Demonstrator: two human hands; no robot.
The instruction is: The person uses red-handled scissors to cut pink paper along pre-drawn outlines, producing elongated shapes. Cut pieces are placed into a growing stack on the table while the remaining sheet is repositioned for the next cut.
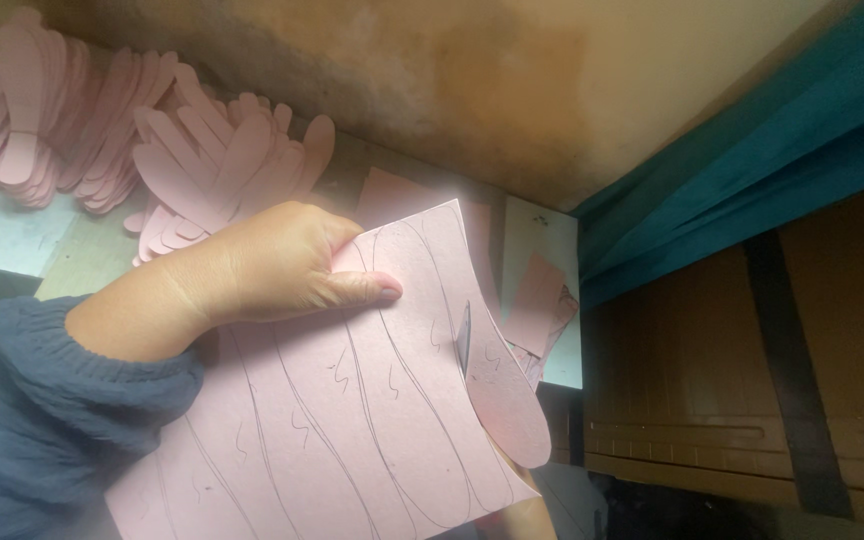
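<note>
Head view: looks down on two hands at work over a pink sheet.
Left hand [262,265]: comes in from 9 o'clock in a dark blue sleeve [42,420]; thumb lies flat on top of the sheet, fingers curl behind its upper edge, pinching it.
Sheet [352,430]: pink card with pencilled sole outlines, tilted, filling the lower middle.
Scissors [464,335]: only a blade tip shows, cutting into the sheet's right edge at 3 o'clock of the thumb.
Cut piece [507,410]: a half-freed sole shape curls down beside the blade.
Right hand [522,520]: mostly hidden under the sheet at 6 o'clock; finger state cannot be told.
Soles [202,150]: cut pink shapes heaped at 11 o'clock.
Scraps [537,300]: pink offcuts just past the sheet at 2 o'clock.
</note>
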